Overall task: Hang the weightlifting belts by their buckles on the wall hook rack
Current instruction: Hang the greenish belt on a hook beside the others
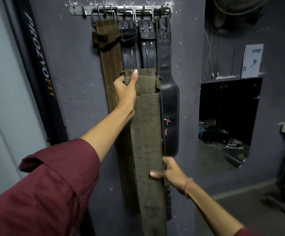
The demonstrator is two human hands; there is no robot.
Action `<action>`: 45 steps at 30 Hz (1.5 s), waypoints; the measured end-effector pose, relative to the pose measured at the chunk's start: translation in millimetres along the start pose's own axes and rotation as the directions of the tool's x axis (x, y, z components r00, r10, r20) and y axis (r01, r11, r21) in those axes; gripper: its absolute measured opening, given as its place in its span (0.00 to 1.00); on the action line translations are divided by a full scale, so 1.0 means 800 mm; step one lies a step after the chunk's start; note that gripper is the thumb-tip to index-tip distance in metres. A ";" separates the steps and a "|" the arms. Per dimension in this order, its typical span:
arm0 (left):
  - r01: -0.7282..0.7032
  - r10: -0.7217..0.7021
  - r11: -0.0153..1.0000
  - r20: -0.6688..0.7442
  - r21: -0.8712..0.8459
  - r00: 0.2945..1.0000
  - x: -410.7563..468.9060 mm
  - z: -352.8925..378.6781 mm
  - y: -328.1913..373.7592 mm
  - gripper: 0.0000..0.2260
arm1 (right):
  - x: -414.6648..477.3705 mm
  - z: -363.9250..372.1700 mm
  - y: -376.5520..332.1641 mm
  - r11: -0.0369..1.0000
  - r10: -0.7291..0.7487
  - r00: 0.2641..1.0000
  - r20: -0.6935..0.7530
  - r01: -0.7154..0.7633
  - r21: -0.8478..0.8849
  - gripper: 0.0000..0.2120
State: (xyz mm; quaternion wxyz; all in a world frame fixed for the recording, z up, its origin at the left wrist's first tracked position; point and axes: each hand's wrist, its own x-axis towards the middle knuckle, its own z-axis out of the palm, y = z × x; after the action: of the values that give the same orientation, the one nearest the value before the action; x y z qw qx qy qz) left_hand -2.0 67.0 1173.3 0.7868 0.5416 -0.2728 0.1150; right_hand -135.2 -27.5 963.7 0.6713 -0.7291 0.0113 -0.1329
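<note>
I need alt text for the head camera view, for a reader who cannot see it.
A person holds an olive canvas belt upright against a dark wall, the left hand gripping its buckle end and the right hand steadying it lower down. Above, four belts already hang from a metal hook rack.

The olive belt (146,133) is running off the bottom edge, hiding the lower parts of the black belts (169,99) behind it. Its buckle is mostly lying behind the left hand (125,87). The fan (237,7) is getting cut off by the top edge. Clutter in the dark opening (223,126) is too small to identify.
</note>
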 end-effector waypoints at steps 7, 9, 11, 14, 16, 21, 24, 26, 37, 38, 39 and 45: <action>0.073 -0.076 0.997 0.111 0.026 0.991 -0.022 0.002 0.017 0.19 | 0.028 0.010 -0.101 0.940 -0.303 0.929 -0.214 0.328 0.097 0.14; 0.094 -0.100 0.995 0.172 0.044 0.980 -0.032 -0.001 0.018 0.18 | 0.044 0.012 -0.143 0.907 -0.379 0.879 -0.289 0.415 0.070 0.13; 0.080 -0.088 0.996 0.202 0.048 0.975 -0.042 -0.013 0.006 0.17 | 0.052 0.015 -0.156 0.891 -0.400 0.850 -0.344 0.448 0.070 0.14; 0.138 -0.153 0.987 0.248 0.079 0.957 -0.078 -0.036 -0.032 0.17 | 0.062 0.020 -0.171 0.882 -0.409 0.827 -0.386 0.467 0.068 0.14; 0.217 -0.253 0.963 0.259 0.160 0.932 -0.117 -0.055 -0.077 0.20 | 0.072 0.021 -0.186 0.881 -0.380 0.822 -0.423 0.461 0.105 0.11; 0.509 -0.599 0.783 0.213 0.357 0.772 -0.238 -0.106 -0.178 0.27 | 0.097 0.008 -0.206 0.893 -0.317 0.808 -0.497 0.431 0.130 0.07; 0.547 -0.630 0.753 0.160 0.367 0.760 -0.278 -0.110 -0.190 0.16 | 0.101 0.004 -0.206 0.895 -0.314 0.792 -0.524 0.431 0.115 0.09; 0.497 -0.576 0.798 0.188 0.341 0.796 -0.266 -0.103 -0.177 0.12 | 0.101 0.001 -0.201 0.894 -0.315 0.791 -0.524 0.433 0.117 0.10; 0.505 -0.602 0.764 0.161 0.402 0.782 -0.236 -0.132 -0.213 0.33 | 0.102 0.001 -0.224 0.868 -0.341 0.782 -0.522 0.475 0.146 0.06; 0.553 -0.649 0.725 0.137 0.411 0.749 -0.258 -0.143 -0.237 0.39 | 0.100 0.000 -0.226 0.864 -0.358 0.774 -0.523 0.487 0.130 0.07; 0.571 -0.665 0.711 0.128 0.411 0.736 -0.273 -0.148 -0.249 0.42 | 0.098 0.000 -0.226 0.862 -0.368 0.768 -0.524 0.493 0.117 0.08; 0.368 -0.405 0.902 0.150 0.226 0.902 -0.219 -0.085 -0.148 0.19 | 0.095 0.000 -0.203 0.866 -0.374 0.786 -0.492 0.486 0.117 0.10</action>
State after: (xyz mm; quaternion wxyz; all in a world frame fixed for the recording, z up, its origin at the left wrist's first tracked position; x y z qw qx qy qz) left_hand -69.6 103.5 964.9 0.7076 0.6671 -0.2221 -0.0713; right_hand -88.4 -26.5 1136.4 0.6834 -0.5748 -0.0160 -0.4498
